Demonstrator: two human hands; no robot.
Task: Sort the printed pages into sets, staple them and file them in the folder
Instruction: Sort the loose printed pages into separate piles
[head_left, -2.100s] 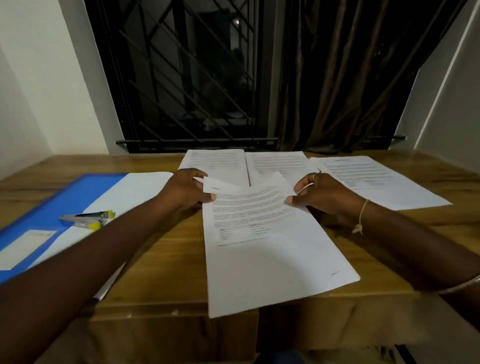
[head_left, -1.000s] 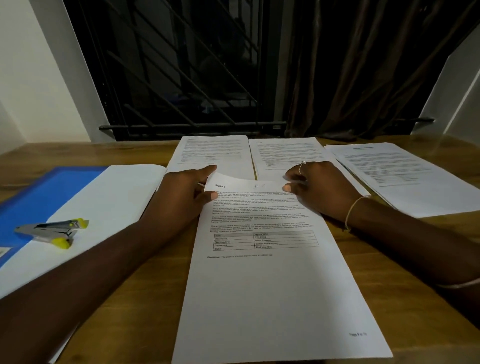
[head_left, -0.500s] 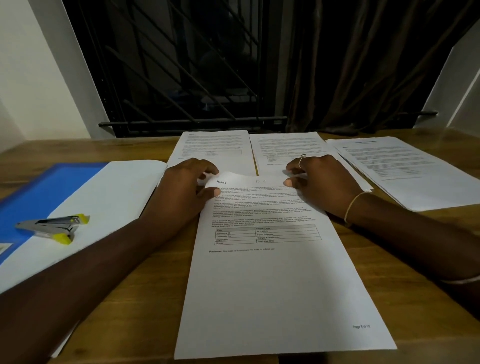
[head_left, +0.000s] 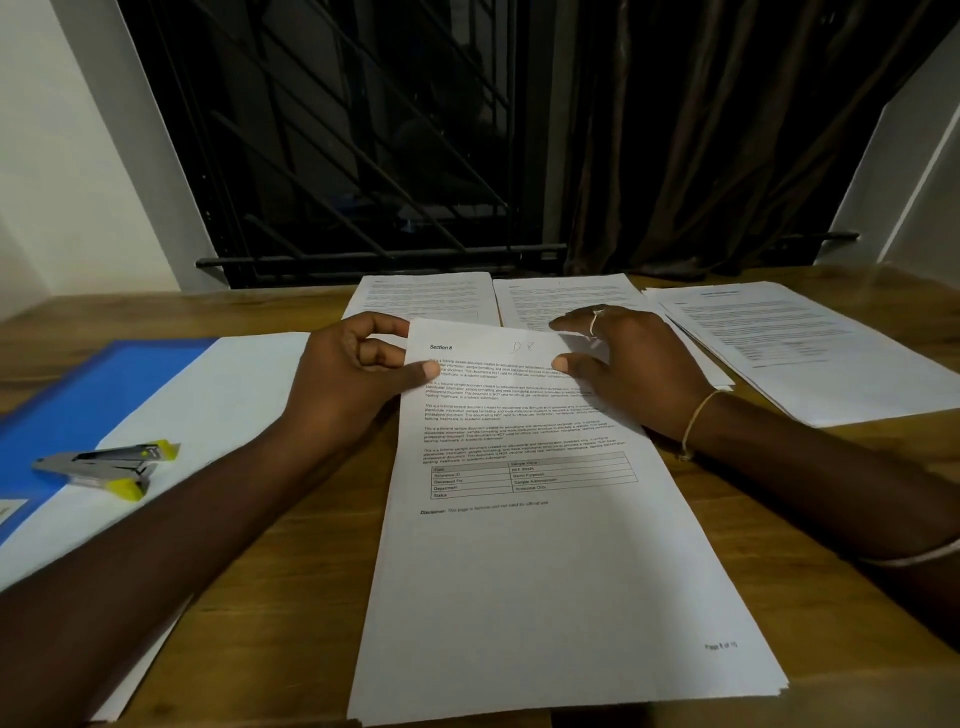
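Observation:
A stack of printed pages (head_left: 545, 571) lies in front of me on the wooden table (head_left: 291, 597); its top sheet reads "Section 8". My left hand (head_left: 353, 379) pinches the top left corner of the top sheet between thumb and curled fingers. My right hand (head_left: 623, 364) pinches the top right edge, thumb on the sheet. Three other page sets lie beyond: one at the back left (head_left: 426, 296), one at the back middle (head_left: 566, 296), one at the right (head_left: 800, 343). An open blue folder (head_left: 104, 389) with a white sheet (head_left: 223, 395) lies at the left, a stapler (head_left: 111, 465) on it.
A barred window (head_left: 353, 140) and a dark curtain (head_left: 727, 135) stand behind the table's far edge. White walls close in at both sides. The page stack overhangs the table's near edge.
The top of the sheet, curled up earlier, now lies flatter and shows its heading. Both hands keep hold of its top corners. The view has shifted closer to the stack.

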